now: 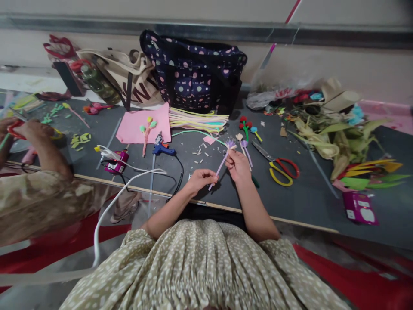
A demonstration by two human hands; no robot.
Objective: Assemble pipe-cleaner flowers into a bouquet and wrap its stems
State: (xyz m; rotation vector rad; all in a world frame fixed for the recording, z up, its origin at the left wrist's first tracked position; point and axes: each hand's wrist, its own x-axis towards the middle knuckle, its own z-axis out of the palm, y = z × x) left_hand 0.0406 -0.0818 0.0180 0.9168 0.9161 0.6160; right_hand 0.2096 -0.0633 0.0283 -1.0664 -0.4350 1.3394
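A purple craft flower (222,164) with a thin stem and pale petals slants between my hands over the dark table. My left hand (204,180) pinches the stem near its lower end. At the top, the fingers of my right hand (238,164) close around the flower just under its petals. Two finished-looking flowers, one cream and one purple (245,146), lie just beyond my right hand. Red flowers on a green stem (245,125) and a small blue flower (256,133) are behind them. Scissors with red and yellow handles (280,169) rest to the right.
A blue glue gun (163,148) with a black cord lies left of my hands, near a purple power box (116,162) with white cables. Fuzzy stems (200,119) and pink paper (138,125) lie farther back. Bags (193,73) stand along the wall. A co-worker's hands (35,129) hold scissors at far left.
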